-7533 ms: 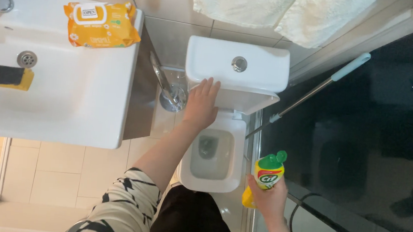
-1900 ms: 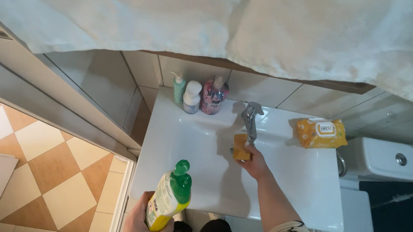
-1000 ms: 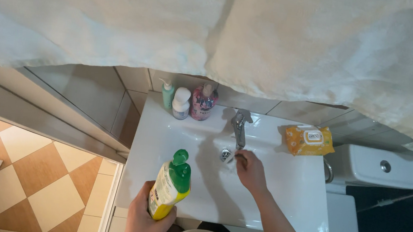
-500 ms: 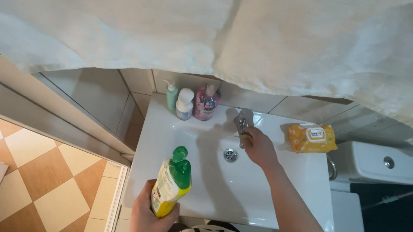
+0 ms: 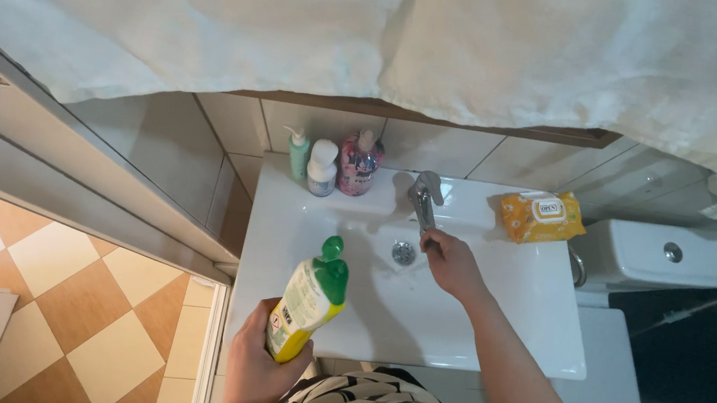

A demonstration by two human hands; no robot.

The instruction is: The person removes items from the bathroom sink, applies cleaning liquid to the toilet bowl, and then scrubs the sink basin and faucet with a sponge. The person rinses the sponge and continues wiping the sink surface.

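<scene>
**Rinsing at the sink, cleaner at the ready**

Holding a yellow cleaner bottle [image 5: 309,298] with a green cap over the front of the sink [image 5: 530,320], the left hand [image 5: 255,372] wraps fully round it. The right hand [image 5: 450,262] sits curled under the tap [image 5: 424,197], beside the drain [image 5: 403,251]; whether it grips anything I cannot tell. This looks like a wetting step. Applying cleaner would call for tilting the bottle over the basin.
</scene>
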